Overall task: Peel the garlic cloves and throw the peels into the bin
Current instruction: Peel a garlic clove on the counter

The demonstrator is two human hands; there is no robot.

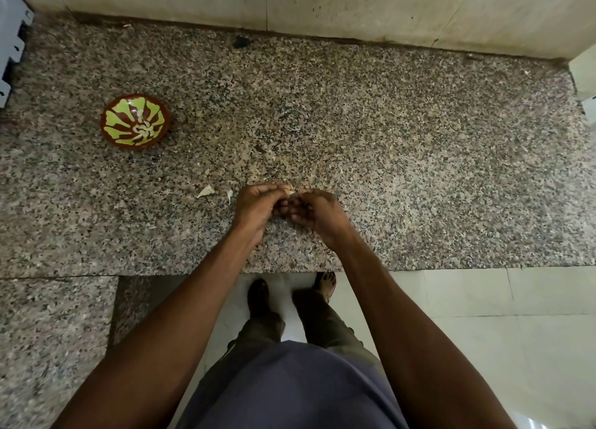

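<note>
We hold a garlic clove point(289, 190) above the counter point(387, 145), pinched between our left hand point(258, 208) and right hand point(317, 214), fingers curled round it; peels point(206, 191) lie just left.

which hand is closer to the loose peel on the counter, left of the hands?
Left. The left hand sits just right of the loose peel, apart from it. The right hand is farther right, beyond the left hand. Both hold a garlic clove.

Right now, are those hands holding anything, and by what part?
Yes. The left hand and right hand pinch a garlic clove between them; only its pale tip shows, so the exact place cannot be told.
</note>
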